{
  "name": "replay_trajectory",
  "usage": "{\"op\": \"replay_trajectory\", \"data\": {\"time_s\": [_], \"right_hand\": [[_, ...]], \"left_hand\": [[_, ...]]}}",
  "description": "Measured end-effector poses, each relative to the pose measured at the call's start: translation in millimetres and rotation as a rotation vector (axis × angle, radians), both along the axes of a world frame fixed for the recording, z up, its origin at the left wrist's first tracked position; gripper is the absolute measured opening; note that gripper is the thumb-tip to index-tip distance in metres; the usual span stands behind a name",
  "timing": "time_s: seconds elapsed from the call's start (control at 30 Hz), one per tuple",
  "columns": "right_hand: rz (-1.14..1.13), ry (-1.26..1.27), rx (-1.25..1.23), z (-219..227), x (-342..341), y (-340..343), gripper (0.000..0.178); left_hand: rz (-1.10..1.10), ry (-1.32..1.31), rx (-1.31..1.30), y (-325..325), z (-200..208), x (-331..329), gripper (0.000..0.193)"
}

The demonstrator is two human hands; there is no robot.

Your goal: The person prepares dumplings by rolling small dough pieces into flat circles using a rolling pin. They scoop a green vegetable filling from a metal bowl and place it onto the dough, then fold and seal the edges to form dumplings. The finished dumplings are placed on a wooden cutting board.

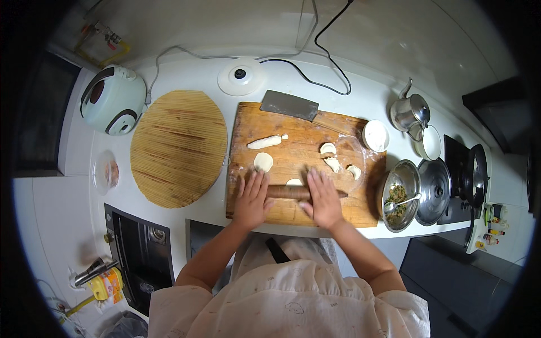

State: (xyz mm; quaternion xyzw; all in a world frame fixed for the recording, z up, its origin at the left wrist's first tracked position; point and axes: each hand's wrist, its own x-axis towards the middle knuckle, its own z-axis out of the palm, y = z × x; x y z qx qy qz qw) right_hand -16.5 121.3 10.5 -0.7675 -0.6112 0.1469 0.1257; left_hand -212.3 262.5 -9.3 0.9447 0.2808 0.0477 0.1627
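My left hand [252, 198] and my right hand [323, 200] lie palm down on a brown rolling pin [288, 192], fingers stretched out over it. A dough round [294, 182] shows partly just beyond the pin; the pin hides the rest. Touching my left fingertips is a flat dough wrapper [263, 162]. Farther back lies a dough roll [264, 142] with a small lump at its end. Several folded dumplings [332, 164] sit on the right part of the wooden cutting board [248, 121]. A cleaver [289, 105] rests along the board's far edge.
A round slatted mat [179, 149] lies left of the board. To the right stand a white bowl [375, 136], a metal bowl [401, 196] of green filling with a spoon, a lid [434, 191] and a kettle [408, 112]. A rice cooker [112, 98] and sink [143, 253] are leftward.
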Motion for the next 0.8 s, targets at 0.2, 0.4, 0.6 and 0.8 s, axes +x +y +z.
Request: {"op": "replay_trajectory", "data": {"time_s": [0.2,0.4,0.6,0.8], "right_hand": [[-0.196,0.006,0.017,-3,-13,-26,0.076],[-0.345,-0.102,0.056,-4,5,-1,0.073],[-0.209,0.068,0.117,-7,-38,-47,0.059],[-0.144,0.133,0.188,1,-32,-47,0.041]], "left_hand": [[-0.123,-0.040,-0.033,5,18,17,0.067],[-0.157,0.005,0.048,25,5,50,0.061],[-0.239,-0.046,-0.164,7,14,44,0.041],[-0.292,-0.149,-0.198,10,0,90,0.018]]}}
